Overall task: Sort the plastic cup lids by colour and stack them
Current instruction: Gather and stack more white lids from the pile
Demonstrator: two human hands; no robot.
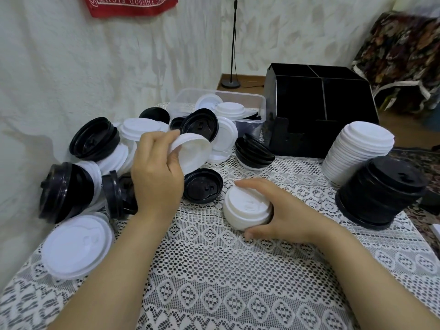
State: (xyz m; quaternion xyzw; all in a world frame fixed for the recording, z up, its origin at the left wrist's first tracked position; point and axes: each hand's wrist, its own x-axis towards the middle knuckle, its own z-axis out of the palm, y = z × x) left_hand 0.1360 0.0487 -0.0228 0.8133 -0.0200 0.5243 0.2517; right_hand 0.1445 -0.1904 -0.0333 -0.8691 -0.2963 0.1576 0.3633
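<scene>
Left hand: raised over the left side of the worktop, its fingers and thumb pinching one white lid by the rim
White lid: held clear of the worktop, tilted on edge, its hollow side turned towards the palm
Right hand: low on the lace-covered worktop, fingers curled round a short white stack, thumb at the near side, fingertips reaching over the far rim
Short white stack: stands upright on the lace near the middle, sip-hole side up, a few lids deep, though I cannot count them
Black lid: lies flat on its own between the two hands, just beside the short white stack
Heap: unsorted black and white lids jumbled along the left edge against the wall, some nested, some on their sides
Large white lid: at the near left corner, leaning against the heap
Tall white stack: far right, leaning a little to the left
Black stack: just in front of the tall white stack and touching it, also tilted
Tub: clear plastic, at the back, with more white and black lids inside
Organiser: black, with compartments, right of the tub and touching it
Wall: pale, with a red cloth hanging at the top and a thin black pole standing behind the worktop
</scene>
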